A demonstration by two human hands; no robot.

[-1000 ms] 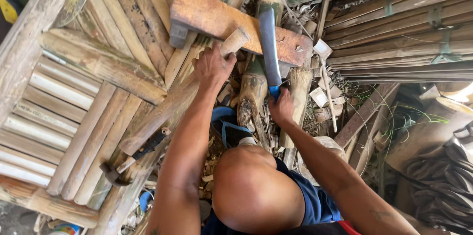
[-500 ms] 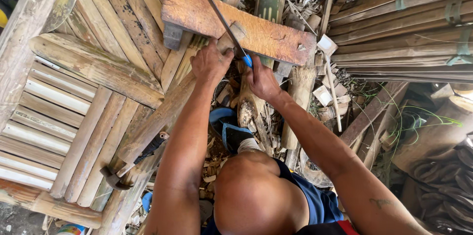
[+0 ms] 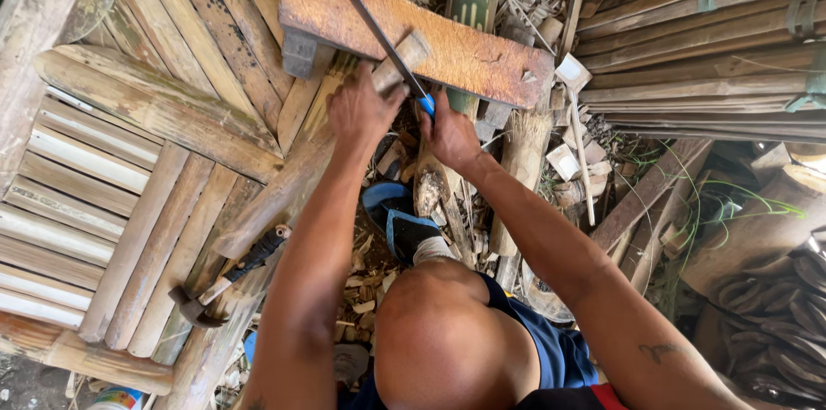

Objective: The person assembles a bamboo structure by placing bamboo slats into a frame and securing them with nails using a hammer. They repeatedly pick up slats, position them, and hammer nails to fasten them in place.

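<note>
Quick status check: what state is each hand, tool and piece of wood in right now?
Left hand: closed on a small wood piece resting on the plank.
Right hand: closed on the saw's blue handle.
Saw: held, blade slanting across the plank and against the small piece.
Plank: lying flat across bamboo supports.
Hammer: lying unheld on the bamboo frame.

Slatted bamboo furniture [image 3: 129, 169] spreads left of the hands, with a hammer [image 3: 225, 277] lying on it. Bundled bamboo poles [image 3: 705, 23] stack to their right. Wood chips and offcuts [image 3: 568, 160] litter the ground below. Daylight brightens the pale slats.
</note>
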